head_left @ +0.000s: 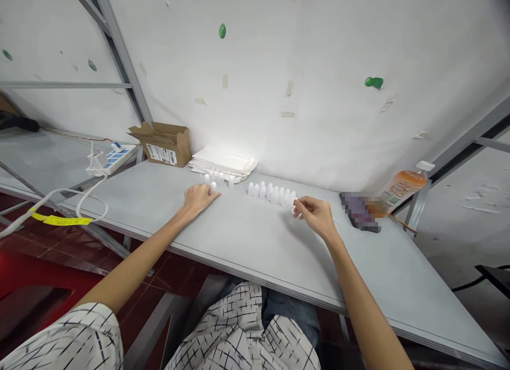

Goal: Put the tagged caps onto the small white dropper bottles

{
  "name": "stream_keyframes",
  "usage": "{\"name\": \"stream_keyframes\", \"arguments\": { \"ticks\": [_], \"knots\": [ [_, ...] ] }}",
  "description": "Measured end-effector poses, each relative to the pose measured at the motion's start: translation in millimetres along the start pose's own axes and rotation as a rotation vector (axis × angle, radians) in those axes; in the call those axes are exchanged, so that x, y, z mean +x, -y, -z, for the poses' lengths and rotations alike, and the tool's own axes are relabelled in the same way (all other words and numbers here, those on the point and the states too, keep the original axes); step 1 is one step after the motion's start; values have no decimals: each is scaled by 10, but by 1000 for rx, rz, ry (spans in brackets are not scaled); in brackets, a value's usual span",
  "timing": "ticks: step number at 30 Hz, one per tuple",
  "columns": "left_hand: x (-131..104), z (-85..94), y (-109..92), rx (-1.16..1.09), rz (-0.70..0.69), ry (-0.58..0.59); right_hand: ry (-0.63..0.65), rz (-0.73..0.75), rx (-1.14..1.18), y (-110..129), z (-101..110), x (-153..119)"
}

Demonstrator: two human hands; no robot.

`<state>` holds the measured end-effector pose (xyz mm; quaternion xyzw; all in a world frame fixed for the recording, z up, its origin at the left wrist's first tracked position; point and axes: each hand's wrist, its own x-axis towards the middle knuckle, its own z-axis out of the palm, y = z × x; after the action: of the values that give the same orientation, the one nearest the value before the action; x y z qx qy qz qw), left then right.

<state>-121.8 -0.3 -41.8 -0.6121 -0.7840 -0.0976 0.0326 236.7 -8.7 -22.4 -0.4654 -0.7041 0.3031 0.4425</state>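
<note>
Several small white bottles (270, 192) stand close together in a row on the grey table (247, 226). At the row's right end, my right hand (314, 213) pinches a small white bottle (294, 209), partly hidden by the fingers. A looser group of small white bottles (231, 181) stands farther left, before the stack of papers. My left hand (199, 198) rests beside that group, thumb stretched out on the table and fingers against a small bottle (213, 187); whether it grips the bottle is unclear.
Behind are an open cardboard box (169, 144) and a stack of white papers (225, 164). At right, a phone (358, 210) lies by an orange drink bottle (402, 189). A power strip (111, 160) with white cables sits at left. A red chair (40, 274) is at lower left.
</note>
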Motion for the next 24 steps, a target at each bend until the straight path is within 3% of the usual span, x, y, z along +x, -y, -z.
{"name": "stream_keyframes", "arguments": {
  "ticks": [15,20,24],
  "knots": [
    [231,-38,41,19,3,-12,42,19,-98,10,9,-9],
    [150,-41,3,17,-26,-30,42,22,-107,28,-4,-10],
    [17,-27,-201,-64,-140,-68,48,24,-111,18,-7,-11]
  ]
}}
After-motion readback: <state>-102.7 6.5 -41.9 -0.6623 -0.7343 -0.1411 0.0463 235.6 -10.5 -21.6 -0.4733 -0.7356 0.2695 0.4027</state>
